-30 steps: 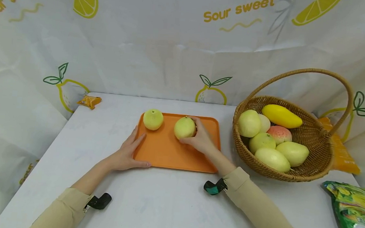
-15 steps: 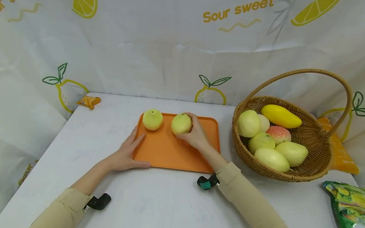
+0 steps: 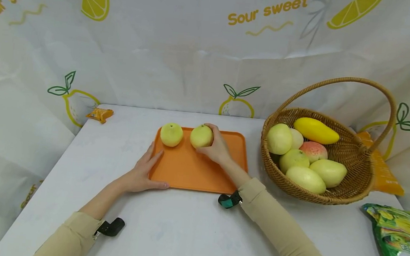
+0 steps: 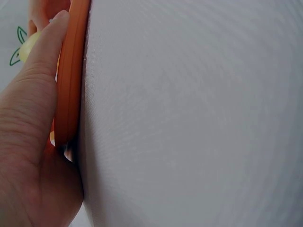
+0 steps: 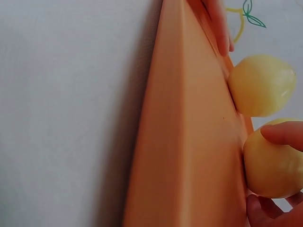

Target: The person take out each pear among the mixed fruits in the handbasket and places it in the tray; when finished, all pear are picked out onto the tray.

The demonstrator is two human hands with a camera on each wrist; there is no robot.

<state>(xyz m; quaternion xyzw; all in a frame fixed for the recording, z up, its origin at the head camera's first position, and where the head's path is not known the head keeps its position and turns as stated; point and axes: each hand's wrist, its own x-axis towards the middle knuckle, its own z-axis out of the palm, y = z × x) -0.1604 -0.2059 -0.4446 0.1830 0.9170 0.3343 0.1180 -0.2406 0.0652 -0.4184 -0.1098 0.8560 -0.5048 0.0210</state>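
An orange tray (image 3: 194, 171) lies on the white table. At its back left sits a round yellow-green fruit (image 3: 171, 135), apart from a second round yellow-green fruit (image 3: 201, 136). My right hand (image 3: 218, 147) holds this second fruit on the tray, thumb in front and fingers round its far right side; the right wrist view shows the fruit (image 5: 272, 165) between thumb and fingers. Around the tray's front left corner rests my left hand (image 3: 145, 173), thumb along the front rim and fingers along the left rim. In the left wrist view its thumb (image 4: 40, 59) lies against the tray edge (image 4: 71, 85).
A wicker basket (image 3: 358, 188) with a tall handle stands to the right, holding several pale fruits, a peach (image 3: 313, 151) and a yellow mango (image 3: 316, 130). An orange bag (image 3: 387, 174) lies behind it, a green bag (image 3: 401, 242) at front right. A small orange packet (image 3: 100, 114) lies back left.
My right hand has shifted left and slightly back with its fruit, closer to the other fruit on the tray. My left hand has stayed at the tray corner.
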